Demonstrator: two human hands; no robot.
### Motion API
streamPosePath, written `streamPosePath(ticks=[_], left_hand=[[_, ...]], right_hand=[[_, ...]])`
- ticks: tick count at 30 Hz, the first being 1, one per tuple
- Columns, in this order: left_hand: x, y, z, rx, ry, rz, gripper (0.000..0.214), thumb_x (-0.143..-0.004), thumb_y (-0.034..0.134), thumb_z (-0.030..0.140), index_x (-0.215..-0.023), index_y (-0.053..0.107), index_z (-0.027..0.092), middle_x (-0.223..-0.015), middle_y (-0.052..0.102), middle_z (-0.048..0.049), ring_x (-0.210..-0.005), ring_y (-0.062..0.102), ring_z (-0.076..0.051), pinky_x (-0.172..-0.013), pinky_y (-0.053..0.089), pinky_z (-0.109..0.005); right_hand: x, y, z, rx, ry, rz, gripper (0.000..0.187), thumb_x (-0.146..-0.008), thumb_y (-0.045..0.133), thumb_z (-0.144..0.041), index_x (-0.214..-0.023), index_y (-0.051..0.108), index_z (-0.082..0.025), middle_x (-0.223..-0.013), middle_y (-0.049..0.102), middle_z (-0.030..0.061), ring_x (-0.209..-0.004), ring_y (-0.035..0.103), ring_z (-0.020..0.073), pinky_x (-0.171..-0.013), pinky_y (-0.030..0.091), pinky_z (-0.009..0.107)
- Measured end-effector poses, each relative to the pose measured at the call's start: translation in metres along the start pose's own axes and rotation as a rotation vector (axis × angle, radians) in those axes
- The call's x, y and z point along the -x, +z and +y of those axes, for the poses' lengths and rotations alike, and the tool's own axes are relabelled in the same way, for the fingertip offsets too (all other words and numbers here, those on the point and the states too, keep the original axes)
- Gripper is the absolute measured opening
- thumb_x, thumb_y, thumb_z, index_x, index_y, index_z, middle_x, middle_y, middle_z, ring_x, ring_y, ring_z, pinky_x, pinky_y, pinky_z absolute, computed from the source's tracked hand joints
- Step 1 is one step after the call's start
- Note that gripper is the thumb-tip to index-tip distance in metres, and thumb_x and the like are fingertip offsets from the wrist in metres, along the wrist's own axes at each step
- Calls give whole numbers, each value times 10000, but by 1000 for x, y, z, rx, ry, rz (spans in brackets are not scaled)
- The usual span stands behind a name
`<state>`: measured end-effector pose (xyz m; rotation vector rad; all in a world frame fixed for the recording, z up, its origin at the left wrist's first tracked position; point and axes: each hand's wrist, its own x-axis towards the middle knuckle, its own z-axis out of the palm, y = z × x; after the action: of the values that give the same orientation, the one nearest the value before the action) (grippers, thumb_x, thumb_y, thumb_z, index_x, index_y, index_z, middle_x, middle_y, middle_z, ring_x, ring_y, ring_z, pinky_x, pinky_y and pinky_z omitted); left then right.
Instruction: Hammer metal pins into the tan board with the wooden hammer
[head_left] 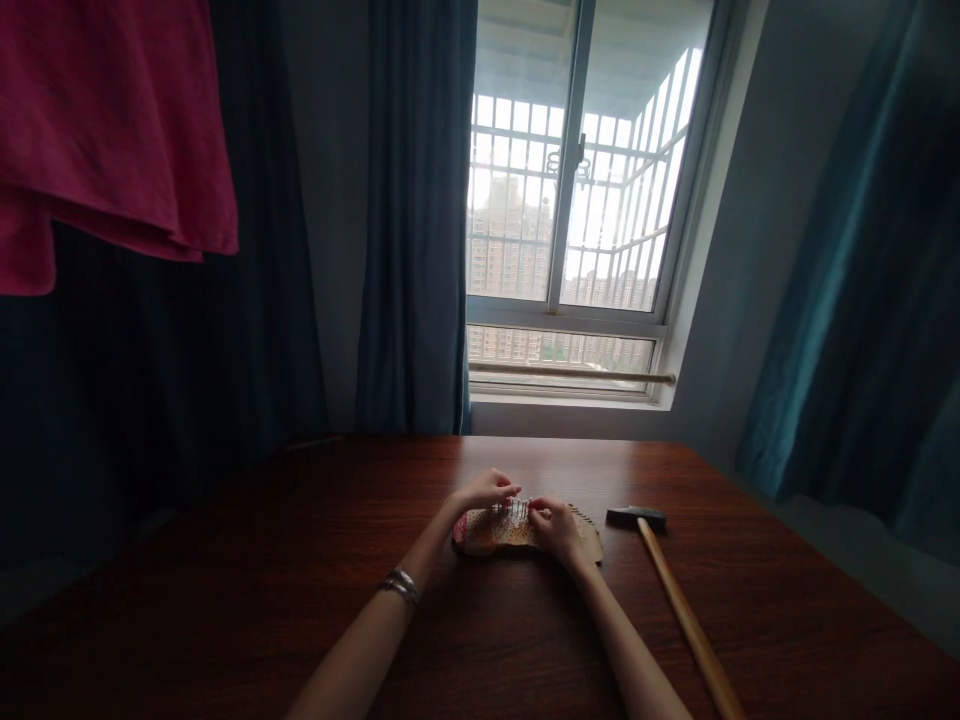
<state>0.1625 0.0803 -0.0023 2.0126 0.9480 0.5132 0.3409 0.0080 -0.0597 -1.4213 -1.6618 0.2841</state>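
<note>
Wood, dark and reddish, makes up the table (315, 560), and on it, just past centre toward 12 o'clock from the person, lies a small pale board (496, 541) studded with rows of upright nails (520, 508). The board lies flat with its long axis crosswise, from 9 o'clock to 3 o'clock, and its right end sits a touch nearer the person. Something pink (460, 527) shows at its 9 o'clock end, too small to make out. The left hand (487, 490) rests at the board's far edge, fingers curled down onto the nails. The right hand (555, 527) lies on top of the board toward its 3 o'clock half, fingertips bunched against the same row. The two hands are nearly touching. Whether either one pinches a nail or a thread, I cannot tell at this size. A bracelet (398, 587) circles the left wrist. At 3 o'clock from the board, near it but apart, lies a hammer (679, 600): its dark head points toward 12 o'clock and its long wooden handle runs back toward 5 o'clock, to the near edge of the table. Beyond the table at 12 o'clock stands a barred window (570, 200) between blue curtains (416, 220), and a red cloth (105, 120) hangs at 10 o'clock.
</note>
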Motion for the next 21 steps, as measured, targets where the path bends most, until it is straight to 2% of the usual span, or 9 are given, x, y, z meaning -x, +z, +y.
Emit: streamPosePath(ticks=[3,11,21], left_hand=[[2,-2,0,-51,42,-60,534,-610,600,590,-789,666,92,-636,616,-53,-543,524,-145,-512,379,-233],[-6,-1,-7,-146,61,-67,477,-566,659,463,-876,679,101,-786,672,-80,-672,591,-194,-552,418,-240],[-8,1,-14,-133,81,-61,421,-570,672,377,-883,683,95,-781,678,-75,-704,601,-212,-580,435,-254]], right_hand=[[3,0,-1,56,-12,12,167,-728,526,-214,-755,690,-231,-799,680,17,-802,591,157,-770,423,249],[6,-2,-7,180,-53,-2,181,-776,488,-220,-774,668,-245,-801,652,13,-828,569,155,-770,400,235],[7,-3,-9,298,-108,-24,209,-839,418,-231,-838,627,-220,-855,637,36,-832,553,159,-754,378,235]])
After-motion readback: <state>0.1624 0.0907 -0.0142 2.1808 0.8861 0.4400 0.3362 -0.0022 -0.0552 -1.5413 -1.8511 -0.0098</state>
